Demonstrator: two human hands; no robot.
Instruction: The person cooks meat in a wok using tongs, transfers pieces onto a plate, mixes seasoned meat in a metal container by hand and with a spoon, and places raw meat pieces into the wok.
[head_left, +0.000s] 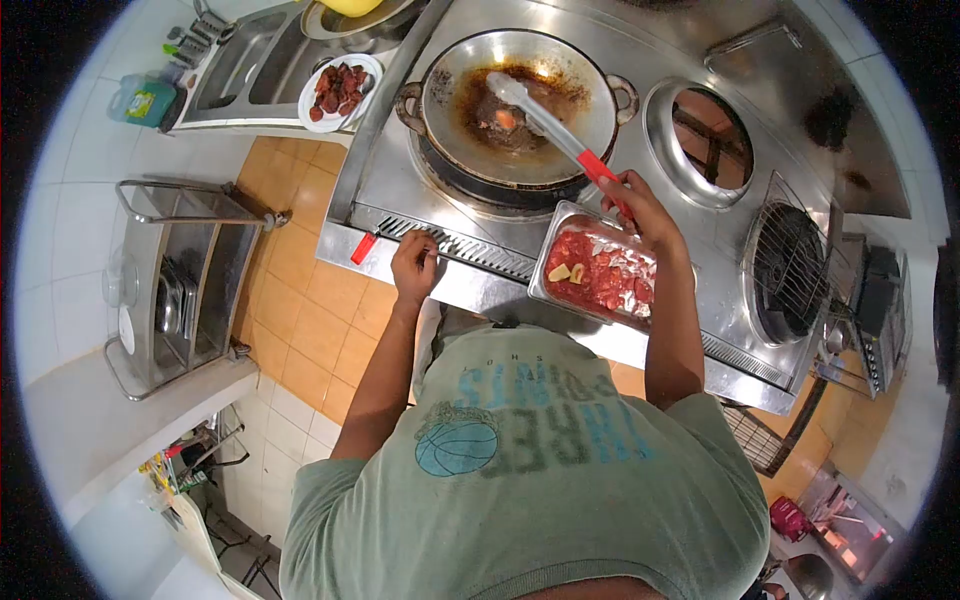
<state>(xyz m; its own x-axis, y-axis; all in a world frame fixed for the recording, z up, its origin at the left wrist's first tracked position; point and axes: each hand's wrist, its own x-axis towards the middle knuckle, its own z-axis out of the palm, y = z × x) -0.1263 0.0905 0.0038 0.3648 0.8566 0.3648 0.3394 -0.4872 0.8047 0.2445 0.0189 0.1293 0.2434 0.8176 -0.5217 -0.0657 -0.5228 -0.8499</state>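
My right hand (645,210) is closed around the red grip of a pair of tongs (555,128). The tongs reach over a large two-handled wok (450,90), their grey tips above its browned, oily bottom. One small reddish-orange piece of food (505,120) lies there by the tips. Below my right hand, a metal tray (538,290) holds raw red meat (600,285) and a few pale yellow pieces (566,273). My left hand (414,265) rests with curled fingers at the stove's front edge, apparently holding nothing. Beside it lies a red-handled tool (364,248), its kind unclear.
A white plate of browned meat (340,92) stands on the sink counter at the left. Right of the wok are an open burner ring (705,145) and a wire grate (795,255). A metal trolley (190,280) stands at the left, beyond the tiled floor.
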